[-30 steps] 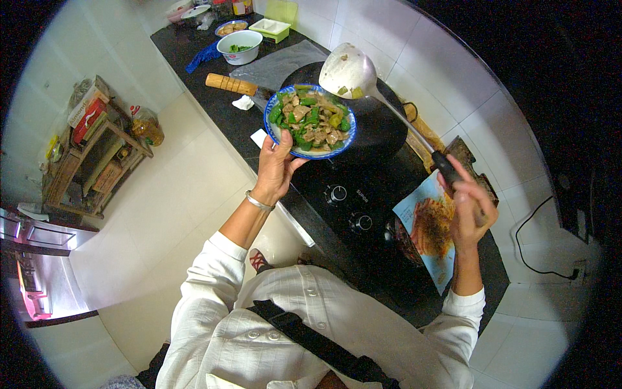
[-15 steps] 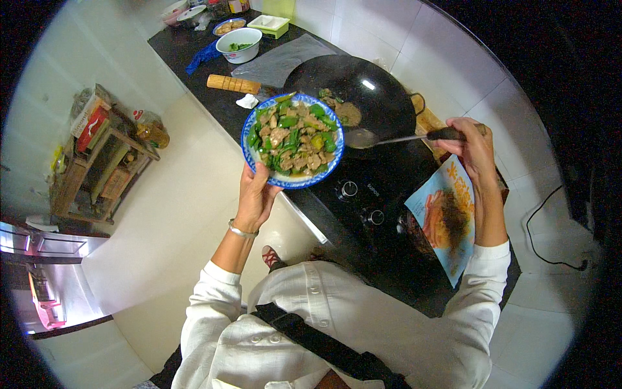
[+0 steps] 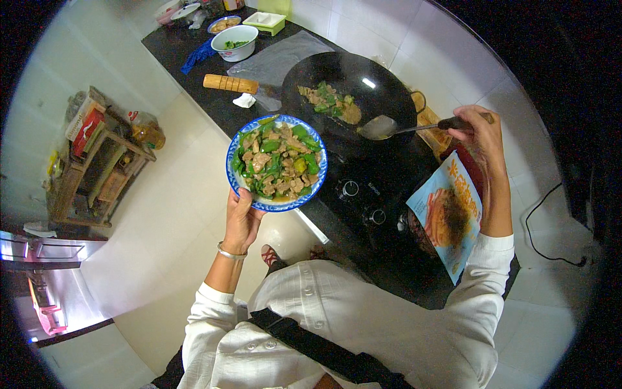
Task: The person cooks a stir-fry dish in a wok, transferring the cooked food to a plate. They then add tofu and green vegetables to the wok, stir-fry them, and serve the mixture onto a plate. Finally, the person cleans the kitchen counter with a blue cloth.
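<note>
In my left hand (image 3: 241, 223) is a blue-rimmed plate (image 3: 234, 174), gripped at its near edge with the thumb over the rim. Stir-fried meat and green peppers (image 3: 277, 159) fill it, and it hangs in front of the counter's edge. My right hand (image 3: 478, 133) is closed round the dark handle of a metal cooking ladle (image 3: 382, 128). The ladle's bowl is over the near right side of a black wok (image 3: 395, 91). More meat and peppers (image 3: 330, 102) lie in the wok, apart from the ladle.
A wooden-handled cleaver (image 3: 230, 83) lies left of the wok, by a crumpled white scrap (image 3: 244, 100). Behind are a white bowl of greens (image 3: 234, 44) and a green-and-white container (image 3: 265, 22). A blue printed packet (image 3: 447, 214) lies right of the stove knobs (image 3: 350, 188). A wooden rack (image 3: 103, 175) stands at left.
My left hand has drawn the plate toward me and to the left, away from the wok. The ladle has lifted slightly and shifted right, exposing more food in the wok.
</note>
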